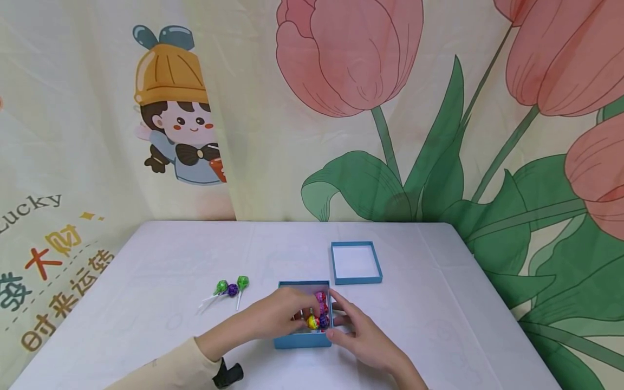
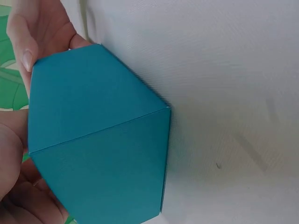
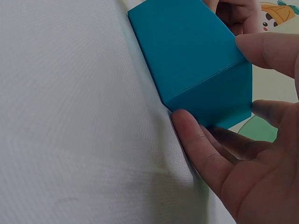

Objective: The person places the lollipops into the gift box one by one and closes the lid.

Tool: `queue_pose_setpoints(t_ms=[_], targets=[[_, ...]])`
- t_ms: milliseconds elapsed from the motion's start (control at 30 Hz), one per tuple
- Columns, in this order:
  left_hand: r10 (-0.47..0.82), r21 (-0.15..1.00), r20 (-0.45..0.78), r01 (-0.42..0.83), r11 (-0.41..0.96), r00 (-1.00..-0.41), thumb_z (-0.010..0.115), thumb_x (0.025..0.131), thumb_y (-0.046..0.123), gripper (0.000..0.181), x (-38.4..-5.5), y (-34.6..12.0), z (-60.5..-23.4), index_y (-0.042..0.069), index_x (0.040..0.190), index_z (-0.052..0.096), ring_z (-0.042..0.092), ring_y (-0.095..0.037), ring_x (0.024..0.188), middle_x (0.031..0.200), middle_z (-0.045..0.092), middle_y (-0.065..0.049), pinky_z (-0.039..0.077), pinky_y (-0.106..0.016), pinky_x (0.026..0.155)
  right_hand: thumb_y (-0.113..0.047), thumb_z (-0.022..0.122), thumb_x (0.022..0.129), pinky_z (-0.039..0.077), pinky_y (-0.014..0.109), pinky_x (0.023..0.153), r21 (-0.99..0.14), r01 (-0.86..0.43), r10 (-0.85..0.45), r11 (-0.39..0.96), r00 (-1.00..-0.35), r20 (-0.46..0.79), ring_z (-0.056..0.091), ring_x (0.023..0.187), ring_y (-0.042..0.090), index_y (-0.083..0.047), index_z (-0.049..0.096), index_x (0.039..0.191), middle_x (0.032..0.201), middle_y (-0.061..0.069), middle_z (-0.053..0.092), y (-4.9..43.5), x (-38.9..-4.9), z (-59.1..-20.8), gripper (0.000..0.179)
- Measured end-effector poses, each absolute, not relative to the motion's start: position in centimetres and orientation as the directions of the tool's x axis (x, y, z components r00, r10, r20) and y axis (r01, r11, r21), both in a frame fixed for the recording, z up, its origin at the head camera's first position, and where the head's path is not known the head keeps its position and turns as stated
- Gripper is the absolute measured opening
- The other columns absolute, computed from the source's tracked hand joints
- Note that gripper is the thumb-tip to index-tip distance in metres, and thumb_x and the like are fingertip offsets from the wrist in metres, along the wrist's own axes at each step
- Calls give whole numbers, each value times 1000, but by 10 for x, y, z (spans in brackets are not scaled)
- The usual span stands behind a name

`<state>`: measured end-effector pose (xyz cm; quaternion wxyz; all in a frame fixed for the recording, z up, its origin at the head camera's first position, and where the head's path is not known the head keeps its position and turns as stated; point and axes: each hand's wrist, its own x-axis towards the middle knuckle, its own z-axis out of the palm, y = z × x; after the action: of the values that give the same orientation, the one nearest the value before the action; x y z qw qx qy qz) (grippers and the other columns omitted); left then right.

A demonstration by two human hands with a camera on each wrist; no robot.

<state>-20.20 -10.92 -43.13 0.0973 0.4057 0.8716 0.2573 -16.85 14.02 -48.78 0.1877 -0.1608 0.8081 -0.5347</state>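
A blue open-topped box (image 1: 302,340) stands on the table with several wrapped lollipops inside, among them a yellow one (image 1: 312,323) and a pink one (image 1: 320,297). My left hand (image 1: 285,309) reaches over the left rim, its fingers down among the lollipops. Whether they pinch one I cannot tell, since the hand covers the left part of the box. Along the right wall, my right hand (image 1: 363,330) touches the box with spread, fairly straight fingers; its thumb rests near the front right corner. In the right wrist view, the right fingers (image 3: 198,144) lie against the box's outer side.
The blue-rimmed lid (image 1: 357,280) lies with its white inside up, behind and right of the box. Two green lollipops (image 1: 242,282) and a purple one (image 1: 232,290) lie to the left on the white-covered table (image 1: 170,260). A printed curtain (image 1: 253,135) hangs behind.
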Motion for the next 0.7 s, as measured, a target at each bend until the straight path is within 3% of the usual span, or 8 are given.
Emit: queue_pose_setpoints(t_ms=[267, 700], targets=[[764, 478, 14, 675, 562, -645, 81, 91, 0, 21, -205, -107, -438, 17, 100, 74, 61, -7, 75, 84, 68, 10, 52, -16, 70, -41, 71, 102, 57, 46, 102, -929, -57, -465, 365, -876, -130, 60, 129, 27, -39, 24, 169, 161, 13, 47, 140, -169, -488, 82], [775, 442, 10, 698, 563, -631, 85, 88, 0, 20, -203, -103, -437, 15, 94, 73, 56, -4, 68, 78, 67, 8, 50, -15, 65, -41, 71, 103, 57, 44, 103, -929, -67, -468, 365, -876, -121, 60, 128, 26, -38, 25, 169, 160, 14, 48, 140, -168, -487, 81]])
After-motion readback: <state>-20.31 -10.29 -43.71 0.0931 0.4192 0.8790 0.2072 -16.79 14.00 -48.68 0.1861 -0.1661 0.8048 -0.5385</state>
